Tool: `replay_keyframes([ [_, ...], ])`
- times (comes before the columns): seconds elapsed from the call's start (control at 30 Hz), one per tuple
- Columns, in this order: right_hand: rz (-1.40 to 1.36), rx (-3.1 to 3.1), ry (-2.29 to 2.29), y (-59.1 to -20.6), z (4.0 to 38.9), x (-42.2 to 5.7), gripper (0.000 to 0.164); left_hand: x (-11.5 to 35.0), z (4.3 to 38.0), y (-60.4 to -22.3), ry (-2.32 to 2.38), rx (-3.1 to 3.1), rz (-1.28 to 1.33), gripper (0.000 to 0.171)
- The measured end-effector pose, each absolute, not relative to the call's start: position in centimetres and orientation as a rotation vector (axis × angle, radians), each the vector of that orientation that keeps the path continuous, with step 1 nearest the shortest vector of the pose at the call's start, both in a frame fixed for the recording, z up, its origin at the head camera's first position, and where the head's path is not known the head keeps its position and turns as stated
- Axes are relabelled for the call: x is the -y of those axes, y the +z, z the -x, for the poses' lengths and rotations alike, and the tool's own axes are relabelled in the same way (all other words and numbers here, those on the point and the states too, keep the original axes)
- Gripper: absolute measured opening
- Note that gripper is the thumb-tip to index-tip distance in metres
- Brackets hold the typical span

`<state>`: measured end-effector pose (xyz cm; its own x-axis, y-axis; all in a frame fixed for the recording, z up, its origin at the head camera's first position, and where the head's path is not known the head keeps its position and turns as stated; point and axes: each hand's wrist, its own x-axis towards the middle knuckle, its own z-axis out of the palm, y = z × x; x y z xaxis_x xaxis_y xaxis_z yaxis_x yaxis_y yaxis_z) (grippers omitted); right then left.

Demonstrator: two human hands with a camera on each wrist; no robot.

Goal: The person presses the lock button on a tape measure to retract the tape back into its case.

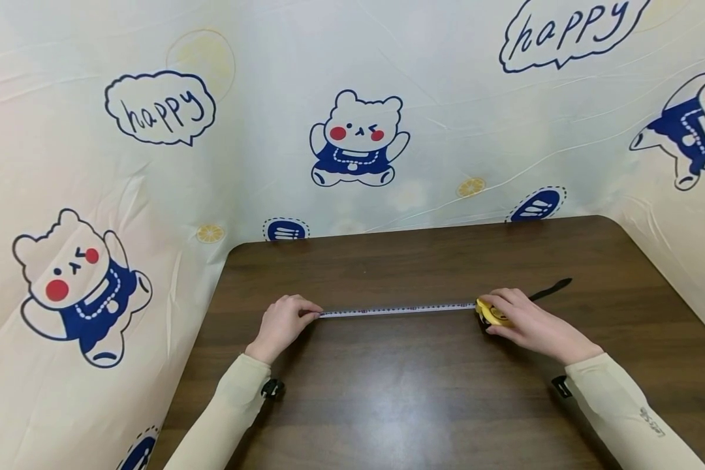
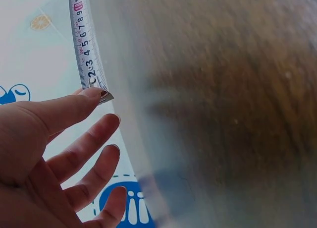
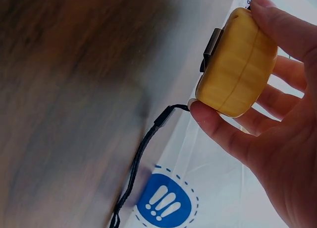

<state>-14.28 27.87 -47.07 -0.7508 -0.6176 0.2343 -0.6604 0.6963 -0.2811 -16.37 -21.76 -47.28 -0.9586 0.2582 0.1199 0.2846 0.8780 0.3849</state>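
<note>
Brown tabletop (image 1: pixel 376 271) below tape blade (image 1: pixel 396 311), left fingers (image 1: pixel 304 304) tight on its tip (image 2: pixel 105 96), right fingers (image 3: pixel 220 126) around yellow case (image 3: pixel 240 64).

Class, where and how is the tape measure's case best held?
The case is probably best gripped around its rounded yellow body, from the right: the blade runs out leftward, so fingers there could get in its way.

two hands (image 1: pixel 282 326), one tape measure (image 1: pixel 491 314), one strap (image 1: pixel 553 288), one table (image 1: pixel 382 405).

Head view looking down, wrist views near hands (image 2: pixel 53 169) (image 3: pixel 280 147)
</note>
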Motion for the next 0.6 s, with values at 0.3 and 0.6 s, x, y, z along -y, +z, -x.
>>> replay_keyframes([
  [0.3,-1.059,2.795,0.538,-46.98,14.30,-27.46,0.053,21.53,16.42,-47.44,-0.650,2.982,0.432,0.009],
  [0.6,-1.054,2.817,0.544,-46.90,14.32,-27.12,0.053,21.43,16.61,-47.53,-0.646,2.989,0.447,0.009],
])
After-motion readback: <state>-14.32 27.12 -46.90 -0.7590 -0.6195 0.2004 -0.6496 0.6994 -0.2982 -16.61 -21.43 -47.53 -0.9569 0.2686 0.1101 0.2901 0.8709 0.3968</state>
